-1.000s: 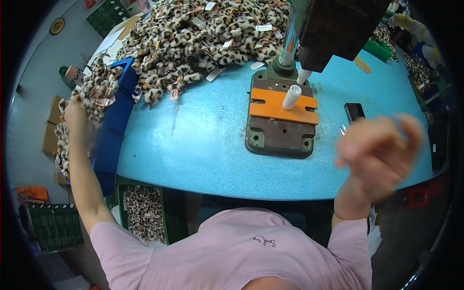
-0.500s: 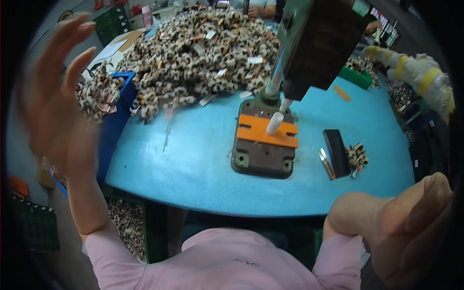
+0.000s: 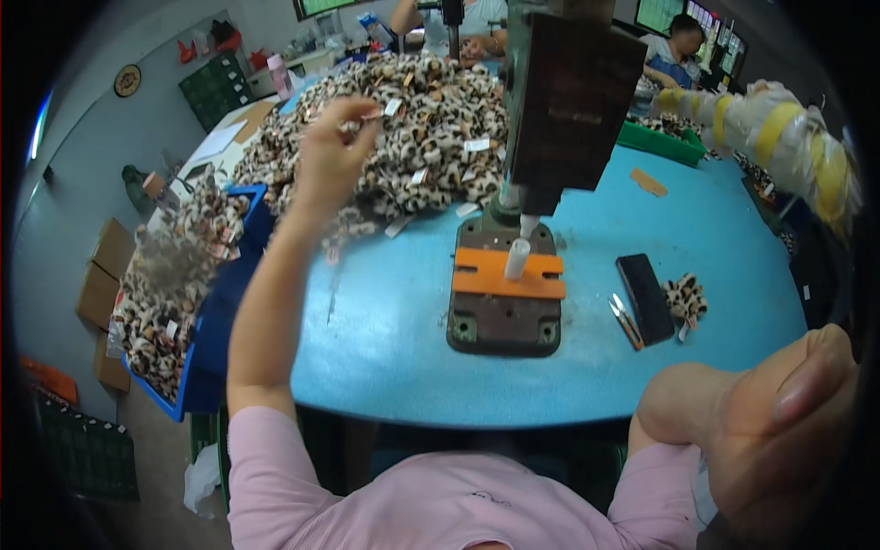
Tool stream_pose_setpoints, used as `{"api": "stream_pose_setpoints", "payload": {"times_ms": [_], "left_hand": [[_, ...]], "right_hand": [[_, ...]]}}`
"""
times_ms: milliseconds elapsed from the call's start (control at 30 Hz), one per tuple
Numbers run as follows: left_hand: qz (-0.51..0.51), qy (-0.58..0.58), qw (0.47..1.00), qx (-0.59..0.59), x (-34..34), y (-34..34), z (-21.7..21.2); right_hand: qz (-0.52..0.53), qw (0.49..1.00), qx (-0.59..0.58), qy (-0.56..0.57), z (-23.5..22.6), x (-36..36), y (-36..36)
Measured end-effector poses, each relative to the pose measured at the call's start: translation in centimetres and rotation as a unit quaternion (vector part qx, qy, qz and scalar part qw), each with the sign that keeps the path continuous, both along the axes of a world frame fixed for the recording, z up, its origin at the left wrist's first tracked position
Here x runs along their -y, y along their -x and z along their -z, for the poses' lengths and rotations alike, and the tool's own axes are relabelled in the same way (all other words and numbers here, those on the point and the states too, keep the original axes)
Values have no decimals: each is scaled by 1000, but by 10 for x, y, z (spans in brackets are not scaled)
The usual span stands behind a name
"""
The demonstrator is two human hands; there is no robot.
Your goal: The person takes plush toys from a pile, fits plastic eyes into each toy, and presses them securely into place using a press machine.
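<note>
My left hand (image 3: 337,151) reaches over a large heap of spotted plush pieces (image 3: 422,137), its fingers curved and thumb and fingertip apart. A reddish tag shows by the fingertips; I see no piece held. To the left, a blue crate (image 3: 203,357) holds more such pieces, with one blurred greyish clump (image 3: 174,261) above or on them. My right hand (image 3: 793,412) is large and close at the lower right, its fingers curled; what they hold is hidden. Ahead stands a bench press (image 3: 568,119), its tip above a white peg (image 3: 518,259) on an orange plate (image 3: 477,273).
On the blue table (image 3: 412,367) lie a black phone (image 3: 645,298), small snips (image 3: 625,321) and a single plush piece (image 3: 686,298). A green tray (image 3: 665,142) is at the far right, near a plastic-wrapped, yellow-taped arm (image 3: 779,128). Two other people work beyond the table.
My left hand has swung right, from beside the blue crate to over the heap, its fingers now more curved. The view has tilted up. My right hand has stayed nearly still.
</note>
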State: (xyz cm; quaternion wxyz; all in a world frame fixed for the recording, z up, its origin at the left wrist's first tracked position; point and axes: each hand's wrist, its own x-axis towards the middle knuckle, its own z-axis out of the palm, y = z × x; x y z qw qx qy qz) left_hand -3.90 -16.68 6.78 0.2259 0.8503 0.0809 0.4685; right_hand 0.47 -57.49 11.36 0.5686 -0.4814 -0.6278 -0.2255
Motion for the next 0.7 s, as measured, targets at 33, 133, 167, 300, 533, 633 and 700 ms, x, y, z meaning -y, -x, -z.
{"api": "stream_pose_setpoints", "payload": {"times_ms": [33,133,167,300,533,633,700], "left_hand": [[-26,-3,999,-29,-18,-21,23],[-50,-129,989,-57,-25,-79,64],[-55,-166,983,-61,-30,-96,79],[-246,-208,909,-264,-42,-147,107],[-66,144,975,-158,-53,-75,85],[266,546,791,-80,-8,-12,82],[343,594,725,-63,11,21,101]], "right_hand": [[3,1000,2,-4,-1,-2,-2],[33,999,-5,8,-11,-27,-1],[37,999,-10,18,-14,-50,10],[89,995,6,-35,19,-63,-5],[43,959,-113,258,117,-87,-26],[9,917,-235,323,155,-109,-31],[-69,856,-448,248,162,-137,-27]]}}
